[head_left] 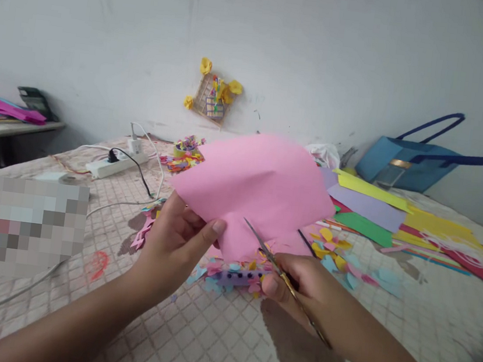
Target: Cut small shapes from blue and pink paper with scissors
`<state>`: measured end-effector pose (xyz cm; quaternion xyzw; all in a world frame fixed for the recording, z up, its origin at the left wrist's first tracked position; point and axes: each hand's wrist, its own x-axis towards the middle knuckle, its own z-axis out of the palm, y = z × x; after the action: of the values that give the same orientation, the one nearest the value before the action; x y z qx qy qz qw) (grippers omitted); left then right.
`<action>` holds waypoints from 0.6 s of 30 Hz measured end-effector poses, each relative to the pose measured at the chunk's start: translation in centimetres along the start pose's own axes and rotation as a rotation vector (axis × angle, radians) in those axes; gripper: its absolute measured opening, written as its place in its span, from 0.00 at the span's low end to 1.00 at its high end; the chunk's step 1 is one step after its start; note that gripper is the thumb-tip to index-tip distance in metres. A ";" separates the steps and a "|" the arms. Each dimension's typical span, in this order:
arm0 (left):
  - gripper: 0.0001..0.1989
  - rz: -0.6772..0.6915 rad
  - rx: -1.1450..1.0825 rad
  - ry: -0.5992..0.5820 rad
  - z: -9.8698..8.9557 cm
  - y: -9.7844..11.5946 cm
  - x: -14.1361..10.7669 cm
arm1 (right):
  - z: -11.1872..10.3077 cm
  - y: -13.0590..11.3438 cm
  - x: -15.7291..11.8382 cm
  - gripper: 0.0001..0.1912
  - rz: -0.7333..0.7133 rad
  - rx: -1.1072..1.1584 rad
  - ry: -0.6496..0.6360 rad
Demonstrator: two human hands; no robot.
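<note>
A large pink sheet (263,183) with cut edges is held up over the table. My left hand (188,236) pinches its lower left part, the thumb on the near face. My right hand (299,285) grips a pair of gold-handled scissors (277,266). The blades are spread; one lies in front of the sheet's lower part, while a dark blade tip shows to the right. Below the sheet lie small cut pieces in blue, pink and yellow, and a purple strip (241,277) with dark dots.
Coloured sheets (368,208) and a blue bag (411,161) are at the right. A white power strip (115,165) with cables lies at the left. Behind the pink sheet is a small container (180,152) of paper bits. A decorated frame (214,98) leans against the wall.
</note>
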<state>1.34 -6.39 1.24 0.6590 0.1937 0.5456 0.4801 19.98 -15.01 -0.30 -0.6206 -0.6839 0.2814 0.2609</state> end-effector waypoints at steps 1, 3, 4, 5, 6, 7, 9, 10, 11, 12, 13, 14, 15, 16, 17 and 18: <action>0.14 -0.004 0.003 0.004 0.0 0.0 -0.1 | 0.0 0.1 0.0 0.20 -0.001 -0.007 0.011; 0.13 -0.016 0.019 0.015 0.1 -0.1 -0.3 | 0.0 0.1 0.0 0.20 -0.009 -0.032 0.037; 0.14 -0.026 0.025 0.021 0.2 -0.1 -0.4 | 0.0 -0.1 0.0 0.20 -0.016 -0.041 0.049; 0.14 -0.036 0.028 0.026 0.2 -0.2 -0.5 | -0.1 -0.3 0.0 0.20 -0.021 -0.044 0.055; 0.14 -0.045 0.028 0.029 0.3 -0.3 -0.6 | -0.2 -0.6 0.0 0.21 -0.020 -0.044 0.052; 0.14 -0.052 0.028 0.031 0.3 -0.4 -0.6 | -0.3 -0.9 -0.1 0.21 -0.014 -0.042 0.049; 0.15 -0.058 0.023 0.033 0.4 -0.5 -0.6 | -0.5 -1.4 -0.2 0.20 0.008 -0.032 0.034; 0.16 -0.058 0.019 0.030 0.4 -0.6 -0.6 | -0.5 -1.5 -0.2 0.20 0.020 -0.022 0.025; 0.16 -0.054 0.013 0.027 0.5 -0.7 -0.5 | -0.5 -1.5 -0.2 0.19 0.028 -0.012 0.017; 0.16 -0.054 0.003 0.021 0.5 -0.7 -0.5 | -0.4 -1.4 -0.2 0.19 0.033 -0.007 0.014; 0.16 -0.055 -0.009 0.013 0.5 -0.8 -0.5 | -0.3 -1.2 -0.2 0.19 0.033 -0.009 0.020; 0.15 -0.060 -0.021 0.002 0.5 -0.8 -0.5 | -0.2 -0.9 -0.2 0.19 0.031 -0.022 0.032; 0.15 -0.067 -0.030 -0.008 0.5 -0.8 -0.5 | 0.0 -0.6 -0.1 0.19 0.028 -0.041 0.049; 0.15 -0.079 -0.034 -0.013 0.5 -0.8 -0.5 | 0.1 -0.4 0.0 0.19 0.019 -0.062 0.067; 0.15 -0.091 -0.035 -0.017 0.5 -0.9 -0.6 | 0.2 -0.2 0.0 0.20 0.008 -0.081 0.083; 0.15 -0.098 -0.037 -0.018 0.5 -0.9 -0.6 | 0.3 0.0 0.1 0.20 -0.003 -0.091 0.090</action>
<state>1.87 -6.69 0.20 0.6448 0.2110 0.5189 0.5200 19.73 -14.92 -0.55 -0.6428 -0.6844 0.2216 0.2634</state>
